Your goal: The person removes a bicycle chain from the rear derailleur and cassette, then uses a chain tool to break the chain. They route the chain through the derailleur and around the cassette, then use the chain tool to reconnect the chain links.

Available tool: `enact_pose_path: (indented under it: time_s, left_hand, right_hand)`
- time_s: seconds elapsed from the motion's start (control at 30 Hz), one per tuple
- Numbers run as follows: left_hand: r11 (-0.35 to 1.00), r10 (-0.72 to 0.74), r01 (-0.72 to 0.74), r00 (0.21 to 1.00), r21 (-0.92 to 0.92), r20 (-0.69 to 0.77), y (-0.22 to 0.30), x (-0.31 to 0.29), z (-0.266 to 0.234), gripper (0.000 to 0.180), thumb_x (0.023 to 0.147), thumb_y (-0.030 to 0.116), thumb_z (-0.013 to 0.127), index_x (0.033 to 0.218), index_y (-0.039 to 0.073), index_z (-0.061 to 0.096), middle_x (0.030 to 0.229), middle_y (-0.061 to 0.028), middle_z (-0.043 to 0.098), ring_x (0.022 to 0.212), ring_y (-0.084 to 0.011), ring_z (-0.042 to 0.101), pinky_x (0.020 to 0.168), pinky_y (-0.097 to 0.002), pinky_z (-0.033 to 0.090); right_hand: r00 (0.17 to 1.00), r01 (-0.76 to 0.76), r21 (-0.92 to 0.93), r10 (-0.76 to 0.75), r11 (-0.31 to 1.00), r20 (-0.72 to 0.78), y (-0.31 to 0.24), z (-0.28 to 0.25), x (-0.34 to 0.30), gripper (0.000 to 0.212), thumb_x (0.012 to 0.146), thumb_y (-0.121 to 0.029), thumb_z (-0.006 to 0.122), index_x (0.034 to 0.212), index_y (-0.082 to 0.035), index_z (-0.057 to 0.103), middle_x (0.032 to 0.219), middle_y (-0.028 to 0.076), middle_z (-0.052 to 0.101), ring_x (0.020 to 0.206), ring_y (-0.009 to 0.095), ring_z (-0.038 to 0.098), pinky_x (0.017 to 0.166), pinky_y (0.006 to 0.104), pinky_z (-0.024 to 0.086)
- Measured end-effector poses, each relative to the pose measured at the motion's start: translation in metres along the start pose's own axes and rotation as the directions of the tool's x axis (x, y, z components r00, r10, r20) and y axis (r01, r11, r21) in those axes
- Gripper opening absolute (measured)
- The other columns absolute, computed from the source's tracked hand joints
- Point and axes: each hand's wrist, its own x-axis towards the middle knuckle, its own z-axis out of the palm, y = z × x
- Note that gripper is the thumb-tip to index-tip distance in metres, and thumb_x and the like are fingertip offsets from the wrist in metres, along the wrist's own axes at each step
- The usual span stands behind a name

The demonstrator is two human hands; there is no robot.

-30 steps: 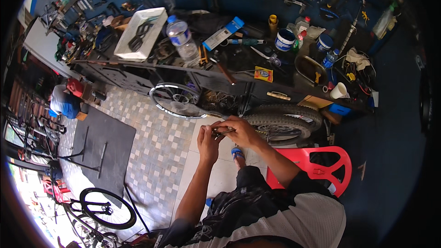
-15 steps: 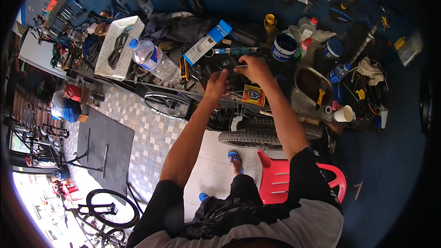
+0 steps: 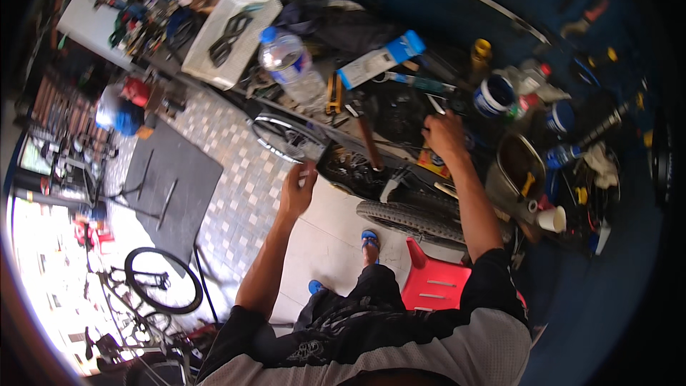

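My right hand [image 3: 444,136] reaches over the bench, its fingers closed on a small, thin, pale piece [image 3: 435,104] whose kind I cannot make out. Below its wrist lies a yellow and red packet [image 3: 433,162]. My left hand [image 3: 299,189] is off the bench edge, above the floor, fingers bent and smeared by motion; whether anything is in it is unclear. Between the hands, a hammer [image 3: 367,139] with a brown handle lies across the bench's front edge. A yellow-framed tool [image 3: 334,93] and a blue and white box [image 3: 381,61] lie farther back.
A white basket [image 3: 202,71] and a large clear bottle [image 3: 293,71] stand at the left. Toward the right are a white and blue tub [image 3: 493,96], a metal basin [image 3: 506,184] and a paper cup [image 3: 551,219]. Below are a tyre [image 3: 407,221] and a red chair [image 3: 429,279].
My left hand has drawn back from the bench, down and away from my right hand. The right still holds the thin piece. The view has shifted, and the hammer now shows.
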Motion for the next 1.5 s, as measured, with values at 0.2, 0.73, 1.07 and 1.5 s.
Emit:
enact_pose_path:
  time_s: [0.2,0.73,1.07,1.5]
  left_hand:
    - [0.934,-0.345,0.353,0.932,0.056,-0.115,-0.095,-0.184,-0.066,0.025,0.101,0.021,0.067,0.115,0.001,0.073,0.111,-0.0163,0.073,0.099,-0.0267,0.074,0.086,-0.0382,0.059]
    - [0.277,-0.959,0.672,0.237,-0.687,-0.156,-0.272,-0.543,-0.096,0.036,0.103,0.031,0.065,0.119,0.0,0.07,0.1,-0.0138,0.076,0.083,-0.0206,0.074,0.069,-0.0347,0.06]
    - [0.307,-0.949,0.576,0.125,-0.757,-0.29,-0.432,-0.647,-0.164,0.034,0.1,0.03,0.065,0.111,-0.001,0.072,0.093,-0.0149,0.077,0.081,-0.0219,0.075,0.072,-0.0373,0.058]
    - [0.453,-0.825,0.794,0.2,-0.406,-0.528,-0.54,-0.655,-0.223,0.056,0.094,0.038,0.077,0.136,0.005,0.06,0.132,-0.0193,0.063,0.125,-0.0402,0.057,0.11,-0.0527,0.04]
  right_hand:
    - [0.998,-0.048,-0.082,0.051,0.996,0.031,-0.014,0.017,0.012,0.025,0.084,-0.027,0.074,0.096,-0.006,0.074,0.089,0.025,0.074,0.088,0.045,0.074,0.081,0.0539,0.059]
    - [0.871,-0.37,0.594,0.489,0.714,-0.045,0.076,0.011,0.058,0.034,0.097,-0.028,0.078,0.116,-0.001,0.069,0.093,0.007,0.071,0.079,0.016,0.065,0.054,0.0304,0.047]
    - [0.837,-0.47,0.876,-0.37,-0.106,0.404,-0.415,0.143,-0.078,0.025,0.101,-0.014,0.063,0.124,-0.005,0.064,0.104,0.006,0.062,0.088,0.017,0.059,0.077,0.03,0.048]
    - [0.083,0.656,0.528,-0.747,0.539,0.66,-1.012,0.791,-0.416,0.024,0.094,-0.035,0.07,0.104,-0.014,0.074,0.094,0.017,0.076,0.091,0.037,0.072,0.078,0.048,0.055]
